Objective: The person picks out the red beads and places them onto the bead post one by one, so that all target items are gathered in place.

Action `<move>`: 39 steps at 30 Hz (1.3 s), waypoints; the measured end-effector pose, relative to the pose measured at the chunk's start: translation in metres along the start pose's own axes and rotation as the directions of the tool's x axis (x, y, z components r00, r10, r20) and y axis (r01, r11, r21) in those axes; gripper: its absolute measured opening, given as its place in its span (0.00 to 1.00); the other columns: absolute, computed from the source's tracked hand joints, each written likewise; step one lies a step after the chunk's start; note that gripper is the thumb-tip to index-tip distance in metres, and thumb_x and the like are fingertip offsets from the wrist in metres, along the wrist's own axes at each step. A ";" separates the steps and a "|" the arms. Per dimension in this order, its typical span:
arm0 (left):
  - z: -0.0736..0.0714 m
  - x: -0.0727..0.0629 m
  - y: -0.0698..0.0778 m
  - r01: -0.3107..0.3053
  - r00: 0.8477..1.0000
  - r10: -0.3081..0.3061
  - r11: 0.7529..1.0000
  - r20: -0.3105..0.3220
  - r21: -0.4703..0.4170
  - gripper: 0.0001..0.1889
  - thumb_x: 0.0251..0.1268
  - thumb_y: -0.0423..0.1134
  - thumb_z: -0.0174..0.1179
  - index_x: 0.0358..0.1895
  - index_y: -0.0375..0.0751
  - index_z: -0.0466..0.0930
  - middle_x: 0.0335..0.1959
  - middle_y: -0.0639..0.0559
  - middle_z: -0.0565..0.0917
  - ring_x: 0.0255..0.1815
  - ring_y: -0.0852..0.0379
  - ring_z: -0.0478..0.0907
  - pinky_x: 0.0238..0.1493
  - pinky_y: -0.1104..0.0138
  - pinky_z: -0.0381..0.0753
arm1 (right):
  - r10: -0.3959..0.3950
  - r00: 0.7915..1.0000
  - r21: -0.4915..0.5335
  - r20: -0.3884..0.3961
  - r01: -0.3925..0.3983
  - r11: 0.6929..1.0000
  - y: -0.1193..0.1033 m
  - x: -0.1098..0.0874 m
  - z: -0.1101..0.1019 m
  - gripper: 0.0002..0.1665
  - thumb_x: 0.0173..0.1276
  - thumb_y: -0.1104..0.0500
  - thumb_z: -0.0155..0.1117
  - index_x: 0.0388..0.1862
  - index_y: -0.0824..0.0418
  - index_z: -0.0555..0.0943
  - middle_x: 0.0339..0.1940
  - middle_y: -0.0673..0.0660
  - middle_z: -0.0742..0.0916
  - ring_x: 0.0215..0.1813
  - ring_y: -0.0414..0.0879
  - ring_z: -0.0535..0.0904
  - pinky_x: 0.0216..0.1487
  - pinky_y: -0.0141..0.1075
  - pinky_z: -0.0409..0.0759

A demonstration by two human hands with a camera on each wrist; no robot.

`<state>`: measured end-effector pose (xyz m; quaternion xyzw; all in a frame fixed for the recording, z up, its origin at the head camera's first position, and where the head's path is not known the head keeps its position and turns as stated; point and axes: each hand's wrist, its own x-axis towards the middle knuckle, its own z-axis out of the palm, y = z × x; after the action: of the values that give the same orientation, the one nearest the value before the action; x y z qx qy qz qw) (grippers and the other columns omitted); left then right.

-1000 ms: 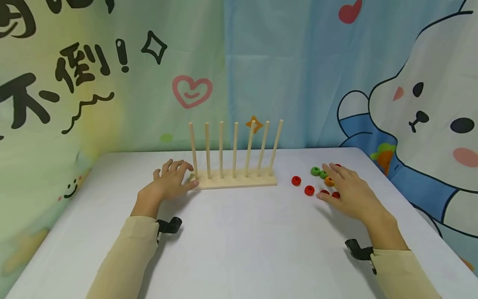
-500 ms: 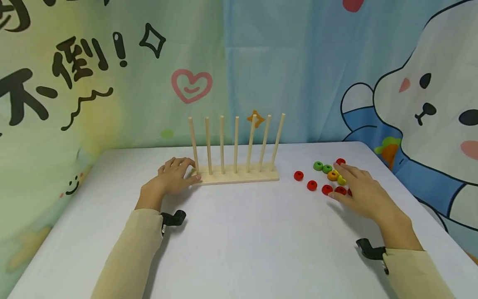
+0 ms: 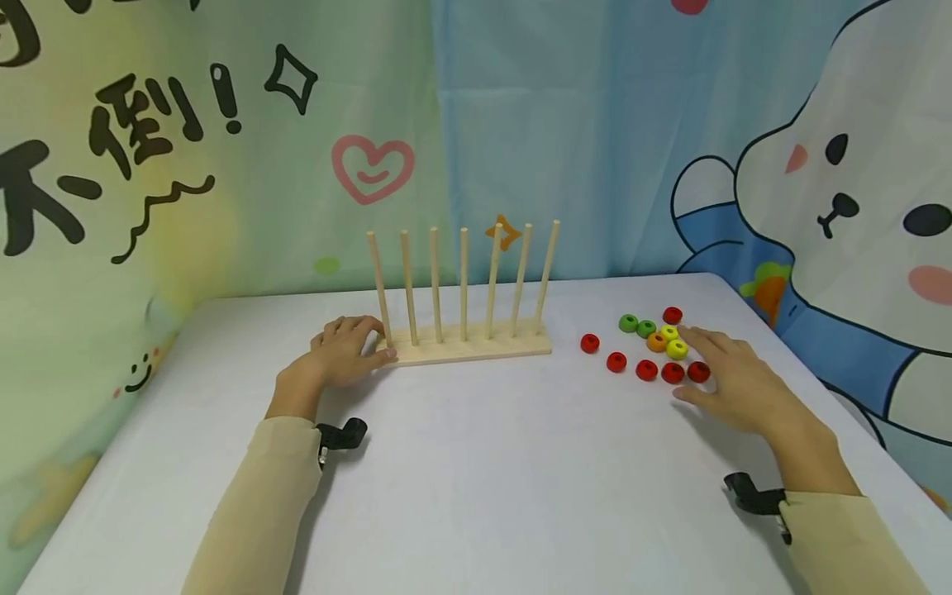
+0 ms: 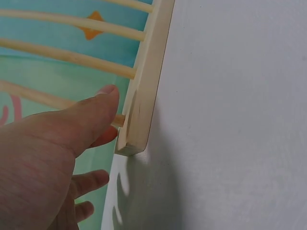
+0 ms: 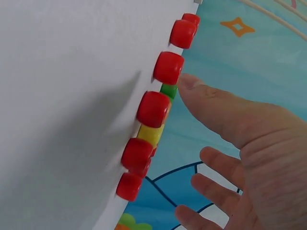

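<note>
In the head view, a pale wooden peg stand [image 3: 472, 347] with a row of upright pegs sits toward the back of the table. My left hand [image 3: 335, 351] holds its left end, thumb in front and index finger behind. From the left wrist, the thumb [image 4: 98, 112] crosses the end peg [image 4: 33, 94]. My right hand [image 3: 744, 384] is spread just right of a loose group of beads, fingers apart and holding nothing. Among them are red beads [image 3: 646, 370], green beads [image 3: 628, 323], yellow beads [image 3: 677, 349] and an orange bead [image 3: 656, 342].
A white table [image 3: 476, 479] runs under everything. Behind it hangs a printed cloth [image 3: 535, 140] with a cartoon animal on the right. A black camera mount [image 3: 344, 435] sits on the left wrist, another mount [image 3: 753, 496] on the right.
My right hand has shifted right, uncovering yellow and red beads that it hid before. My left hand stays at the stand's end. The head view has tilted a little.
</note>
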<state>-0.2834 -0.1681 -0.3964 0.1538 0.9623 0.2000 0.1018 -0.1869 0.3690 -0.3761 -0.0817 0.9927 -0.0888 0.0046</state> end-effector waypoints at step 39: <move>0.001 0.004 -0.016 0.003 0.999 -0.006 0.997 -0.035 -0.082 0.20 0.70 0.60 0.55 0.60 0.61 0.70 0.72 0.45 0.63 0.68 0.33 0.54 0.60 0.35 0.52 | 0.040 0.997 0.091 0.070 -0.046 0.995 0.038 -0.004 0.011 0.50 0.63 0.46 0.71 0.72 0.71 0.61 0.62 0.76 0.71 0.59 0.73 0.69 0.53 0.65 0.74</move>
<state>-0.2914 -0.1804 -0.4041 0.1439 0.9552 0.2419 0.0917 -0.1888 0.4047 -0.3932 -0.0630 0.9883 -0.1314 0.0440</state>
